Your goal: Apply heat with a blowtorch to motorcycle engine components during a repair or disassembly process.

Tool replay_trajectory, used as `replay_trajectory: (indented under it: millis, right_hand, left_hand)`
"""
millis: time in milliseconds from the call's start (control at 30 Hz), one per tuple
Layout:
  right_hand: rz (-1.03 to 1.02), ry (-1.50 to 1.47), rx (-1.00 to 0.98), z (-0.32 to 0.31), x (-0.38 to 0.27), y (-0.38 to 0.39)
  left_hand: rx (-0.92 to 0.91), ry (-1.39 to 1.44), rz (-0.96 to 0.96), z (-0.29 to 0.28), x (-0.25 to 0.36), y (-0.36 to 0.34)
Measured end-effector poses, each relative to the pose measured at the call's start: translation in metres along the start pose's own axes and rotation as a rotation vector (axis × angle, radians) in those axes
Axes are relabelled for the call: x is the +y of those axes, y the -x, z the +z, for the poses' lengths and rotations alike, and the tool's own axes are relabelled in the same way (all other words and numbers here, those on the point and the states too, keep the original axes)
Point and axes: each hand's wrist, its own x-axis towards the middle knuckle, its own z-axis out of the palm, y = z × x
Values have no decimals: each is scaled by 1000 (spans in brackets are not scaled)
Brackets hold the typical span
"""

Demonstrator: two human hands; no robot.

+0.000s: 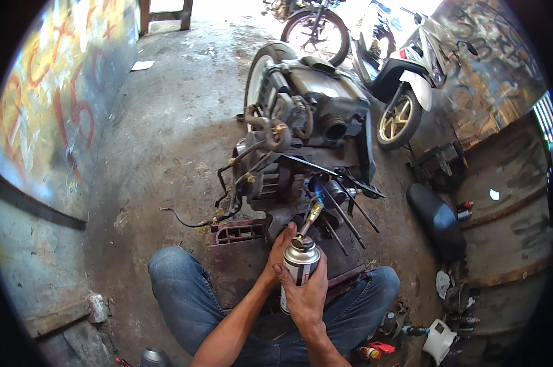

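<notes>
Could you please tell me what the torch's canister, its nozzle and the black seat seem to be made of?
Canister: probably metal, its rounded top bright and silvery. Nozzle: likely brass, judging by its golden sheen. Seat: perhaps vinyl, dark and smooth with a soft reflection; the covering is uncertain.

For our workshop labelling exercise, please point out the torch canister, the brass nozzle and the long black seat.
Torch canister (300, 269): head view, side of its body.
Brass nozzle (315, 211): head view, middle of its barrel.
Long black seat (436, 221): head view, middle of its cover.
</notes>
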Motion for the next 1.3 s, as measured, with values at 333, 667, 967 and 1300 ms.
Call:
replay_trajectory:
  millis: [333,667,967,1300]
  right_hand:
    - [-3,-9,-29,-3,-1,-2]
    - [-65,12,-152,-17,8,-8]
    - [-160,-54,-267,-31,21,-12]
    - [-176,-229,-155,-26,34,-12]
  left_hand:
    - [-303,79,-8,19,-9,-4]
    - [-401,-84,-77,38,-14,-16]
    - [-420,-168,-82,47,-15,-28]
    - [-431,-238,-97,64,-27,-55]
